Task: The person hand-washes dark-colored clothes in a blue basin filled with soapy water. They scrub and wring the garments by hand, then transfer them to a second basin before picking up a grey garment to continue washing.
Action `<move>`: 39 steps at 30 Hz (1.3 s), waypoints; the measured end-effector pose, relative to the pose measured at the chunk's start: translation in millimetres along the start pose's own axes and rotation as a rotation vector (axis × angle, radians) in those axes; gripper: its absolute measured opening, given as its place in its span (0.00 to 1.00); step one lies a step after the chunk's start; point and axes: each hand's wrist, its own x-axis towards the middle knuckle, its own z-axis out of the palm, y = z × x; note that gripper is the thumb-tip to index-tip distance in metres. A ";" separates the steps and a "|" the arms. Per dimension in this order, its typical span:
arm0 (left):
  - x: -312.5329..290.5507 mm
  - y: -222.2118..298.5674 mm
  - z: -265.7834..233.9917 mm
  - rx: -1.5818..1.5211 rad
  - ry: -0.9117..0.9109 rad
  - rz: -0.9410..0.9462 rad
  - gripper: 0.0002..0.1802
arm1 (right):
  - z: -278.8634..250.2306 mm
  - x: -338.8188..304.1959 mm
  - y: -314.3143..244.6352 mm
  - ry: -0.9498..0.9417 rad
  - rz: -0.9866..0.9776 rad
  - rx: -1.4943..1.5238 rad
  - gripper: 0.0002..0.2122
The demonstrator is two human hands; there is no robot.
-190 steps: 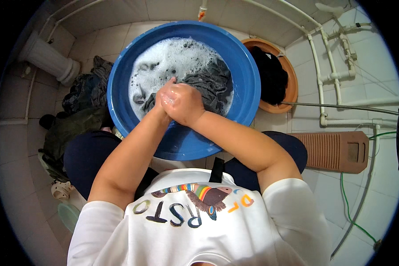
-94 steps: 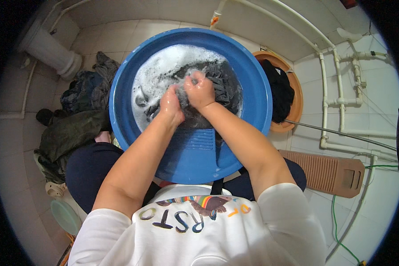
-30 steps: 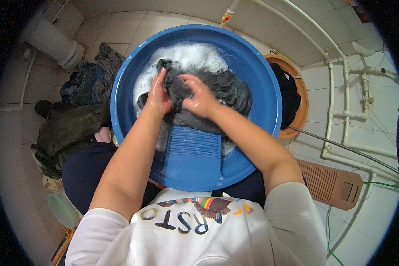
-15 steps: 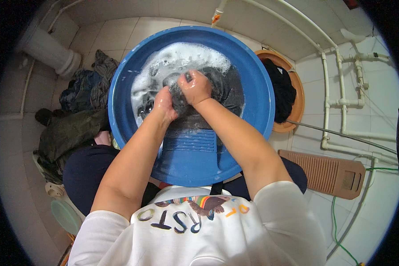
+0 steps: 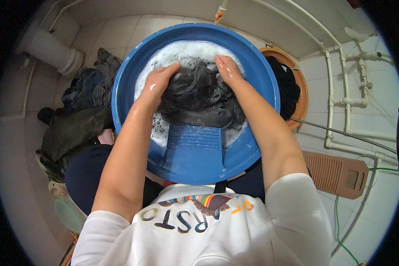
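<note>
A soaked dark grey garment [image 5: 195, 91] lies bunched in suds inside a large blue basin [image 5: 123, 75]. Its lower part rests against the top of the ribbed blue washboard [image 5: 194, 138] built into the basin's near side. My left hand [image 5: 159, 82], wet and closed, grips the garment's left edge, with the fingertips hidden behind the cloth. On the opposite side my right hand [image 5: 228, 70] is closed on the garment's upper right edge, its fingers partly hidden by cloth. White foam [image 5: 190, 47] covers the water beyond the hands.
An orange-brown basin [image 5: 301, 84] holding black cloth [image 5: 283, 86] stands at the right. A brown washboard [image 5: 334, 174] lies near a green cord [image 5: 338, 221]. Dark clothes [image 5: 77, 128] are heaped at the left. White pipes [image 5: 331, 93] run along the right wall.
My hands have moved apart, from close together over the bunched garment to its two sides. The garment is spread wider between them, and more of the washboard's ribs shows.
</note>
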 end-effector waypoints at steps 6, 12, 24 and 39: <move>15.6 -44.3 -5.2 1.696 0.310 0.676 0.30 | 21.1 -43.2 -38.8 -0.155 0.238 -0.663 0.25; 3.0 -16.6 12.0 1.187 0.059 0.138 0.39 | 8.7 -28.1 -46.6 -0.348 0.023 -0.295 0.24; 36.3 -46.0 -22.3 -0.886 -0.064 -0.099 0.13 | 17.2 -43.3 -16.0 -0.316 0.144 -0.437 0.31; 22.3 -40.8 -2.3 -0.901 -0.300 -0.146 0.23 | 34.2 -114.8 -173.7 0.157 -0.534 0.176 0.17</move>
